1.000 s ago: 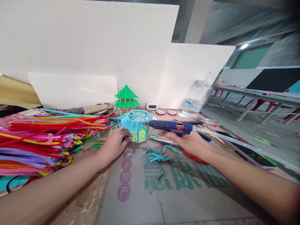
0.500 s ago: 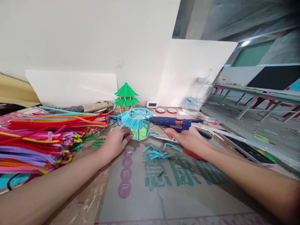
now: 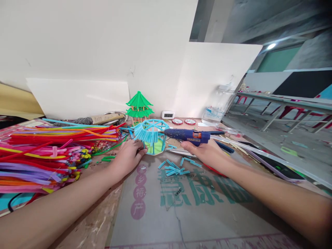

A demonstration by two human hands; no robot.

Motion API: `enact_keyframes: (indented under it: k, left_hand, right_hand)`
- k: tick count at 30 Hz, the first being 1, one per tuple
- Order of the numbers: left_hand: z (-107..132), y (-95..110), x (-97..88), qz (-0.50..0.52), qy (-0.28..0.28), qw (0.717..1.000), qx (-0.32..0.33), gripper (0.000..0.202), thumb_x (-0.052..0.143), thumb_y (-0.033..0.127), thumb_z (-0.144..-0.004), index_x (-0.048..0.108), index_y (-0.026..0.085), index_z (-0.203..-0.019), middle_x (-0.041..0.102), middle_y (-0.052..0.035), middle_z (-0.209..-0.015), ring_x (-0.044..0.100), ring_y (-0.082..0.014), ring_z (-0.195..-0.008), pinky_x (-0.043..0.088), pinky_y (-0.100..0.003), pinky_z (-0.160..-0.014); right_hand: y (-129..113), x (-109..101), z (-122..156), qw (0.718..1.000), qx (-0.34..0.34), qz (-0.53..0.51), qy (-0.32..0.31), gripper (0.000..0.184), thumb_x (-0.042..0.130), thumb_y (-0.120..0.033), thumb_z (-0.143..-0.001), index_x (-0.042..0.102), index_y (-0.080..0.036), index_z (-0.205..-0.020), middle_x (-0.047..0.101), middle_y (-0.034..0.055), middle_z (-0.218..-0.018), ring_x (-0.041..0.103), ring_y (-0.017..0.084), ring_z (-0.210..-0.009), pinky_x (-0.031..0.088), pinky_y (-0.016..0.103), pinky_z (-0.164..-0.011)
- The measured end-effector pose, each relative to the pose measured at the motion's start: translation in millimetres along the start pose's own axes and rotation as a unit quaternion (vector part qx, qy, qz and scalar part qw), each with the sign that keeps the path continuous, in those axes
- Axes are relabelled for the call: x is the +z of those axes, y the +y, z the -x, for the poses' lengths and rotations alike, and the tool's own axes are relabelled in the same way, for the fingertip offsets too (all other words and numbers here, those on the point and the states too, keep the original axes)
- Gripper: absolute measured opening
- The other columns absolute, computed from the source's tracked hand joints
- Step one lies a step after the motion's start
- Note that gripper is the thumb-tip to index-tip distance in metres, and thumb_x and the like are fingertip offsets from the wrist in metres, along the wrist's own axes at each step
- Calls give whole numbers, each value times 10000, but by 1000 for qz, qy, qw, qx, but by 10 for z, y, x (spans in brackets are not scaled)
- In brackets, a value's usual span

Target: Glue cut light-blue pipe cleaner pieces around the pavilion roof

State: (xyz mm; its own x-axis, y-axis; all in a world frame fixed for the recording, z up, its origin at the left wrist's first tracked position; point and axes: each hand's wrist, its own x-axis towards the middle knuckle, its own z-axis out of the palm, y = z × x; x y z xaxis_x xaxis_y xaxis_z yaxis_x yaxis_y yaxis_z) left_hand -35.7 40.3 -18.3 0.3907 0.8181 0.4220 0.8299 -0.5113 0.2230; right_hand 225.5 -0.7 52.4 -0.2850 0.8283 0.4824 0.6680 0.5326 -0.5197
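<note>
My right hand [image 3: 198,148] is closed round the handle of a dark blue hot glue gun [image 3: 186,135]. The gun's nozzle points left and meets the edge of a small light-blue pavilion model [image 3: 153,133], which has a spoked roof frame and a green base. Strips cover the left front part of that roof. My left hand [image 3: 132,152] grips the model's lower left side between thumb and fingers; the fingertips are partly hidden. Short light-blue pipe cleaner pieces [image 3: 175,169] lie in a loose pile in front of the model.
Bundles of coloured pipe cleaners [image 3: 46,155] fill the left side. Behind the model stand a green tiered pavilion [image 3: 139,105], a digital timer [image 3: 168,114] and a plastic bottle [image 3: 216,107]. Scissors [image 3: 181,152] lie near my right hand, and a phone [image 3: 272,162] rests farther right.
Hardly anything differs. The glue gun and my right hand have shifted very slightly left, along with a small shift of the whole view; my left hand keeps its grip on the model.
</note>
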Motion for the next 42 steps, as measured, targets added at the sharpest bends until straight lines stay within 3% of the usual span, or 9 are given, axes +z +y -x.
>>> enact_keyframes:
  k: [10,23,30,35,42]
  left_hand:
    - [-6,-31,24,13,-3,1000,-1,271,479,356,-941,591,178,-770,630,-71,-856,561,-228,-854,383,-336,-745]
    - [-8,-24,21,18,0,1000,1,282,467,355,-938,571,183,-740,619,-69,-828,557,-221,-826,393,-339,-745]
    - [-11,-32,26,18,1,1000,1,278,473,359,-935,567,184,-740,623,-63,-824,555,-214,-812,396,-334,-739]
    - [-13,-29,17,14,-1,1000,3,282,473,360,-936,563,186,-733,624,-64,-819,559,-214,-807,397,-330,-725]
    - [-9,-32,17,17,4,1000,5,268,477,353,-932,577,184,-749,627,-68,-829,564,-217,-812,404,-332,-728]
  right_hand:
    - [-17,-7,17,1000,8,28,6,335,561,-441,-882,693,-255,-1128,746,31,-1062,673,277,-1052,527,448,-955]
    - [-53,-8,39,998,41,-4,-37,320,549,-352,-887,696,-259,-1156,733,2,-1119,674,277,-1069,541,410,-955]
    - [40,1,48,997,37,63,-6,351,560,-482,-870,711,-274,-1110,766,14,-980,667,300,-1070,514,453,-981]
    - [81,12,34,999,2,28,-17,377,564,-473,-872,679,-283,-1177,757,20,-1025,675,281,-1055,521,441,-973]
    - [77,25,38,999,9,34,-1,366,602,-495,-837,711,-263,-1099,763,29,-921,683,289,-1008,543,420,-921]
